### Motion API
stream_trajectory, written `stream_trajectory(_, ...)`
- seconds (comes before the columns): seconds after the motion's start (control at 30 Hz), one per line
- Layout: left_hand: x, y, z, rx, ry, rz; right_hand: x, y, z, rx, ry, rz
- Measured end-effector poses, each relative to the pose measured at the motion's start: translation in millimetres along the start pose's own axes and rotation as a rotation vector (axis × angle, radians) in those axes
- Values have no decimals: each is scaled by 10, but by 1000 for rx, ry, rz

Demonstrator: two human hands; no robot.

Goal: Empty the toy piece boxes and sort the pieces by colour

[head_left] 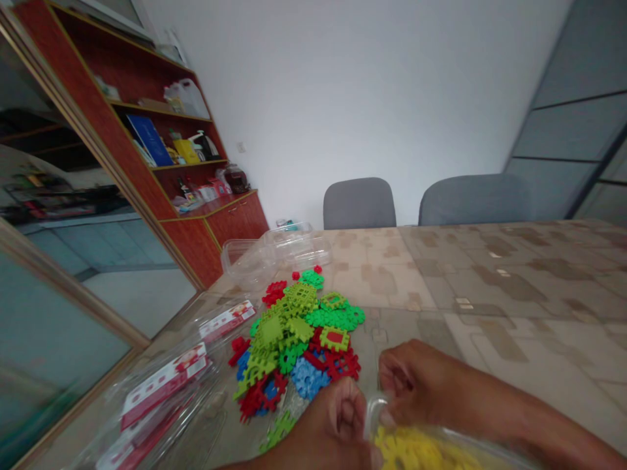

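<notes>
At the bottom of the head view, my left hand [339, 418] and my right hand [416, 382] are both closed, pinching the near corner of a clear plastic pack [376, 408]. Yellow interlocking toy pieces [424, 449] fill the pack, which runs off the lower edge; I cannot tell whether it is a bag or a box. Just beyond my left hand lies a heap of toy building pieces: lime green ones [272, 333], bright green ones [337, 316], red ones [343, 362] and blue ones [308, 378].
Clear plastic boxes [249, 258] stand at the table's far left. Flattened clear packaging with red and white labels [166, 382] lies along the left edge. Two grey chairs [360, 203] are behind the patterned table [490, 281]. A red-brown shelf unit [191, 225] stands left.
</notes>
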State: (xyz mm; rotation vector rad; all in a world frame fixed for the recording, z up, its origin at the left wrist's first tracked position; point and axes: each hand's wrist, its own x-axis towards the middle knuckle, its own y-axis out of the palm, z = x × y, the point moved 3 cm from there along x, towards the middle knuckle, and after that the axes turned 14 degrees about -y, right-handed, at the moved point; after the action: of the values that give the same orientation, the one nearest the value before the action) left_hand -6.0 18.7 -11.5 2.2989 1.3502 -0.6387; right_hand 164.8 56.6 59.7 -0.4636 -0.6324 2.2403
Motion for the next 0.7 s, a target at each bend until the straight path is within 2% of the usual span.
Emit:
stream_trajectory(0.17, -34, 35, -61, -38, 78, 10, 21, -4, 9, 126, -66, -41)
stream_trajectory(0.4, 29, 65, -2, -128, 203, 18, 65, 11, 9, 65, -124, -21)
stream_trajectory(0.57, 82, 54, 81, -148, 298, 13, 87, -31, 51, 45, -102, -16)
stream_trajectory(0.7, 45, 39, 74, -158, 304, -24, -40, -75, -69, 31, -53, -7)
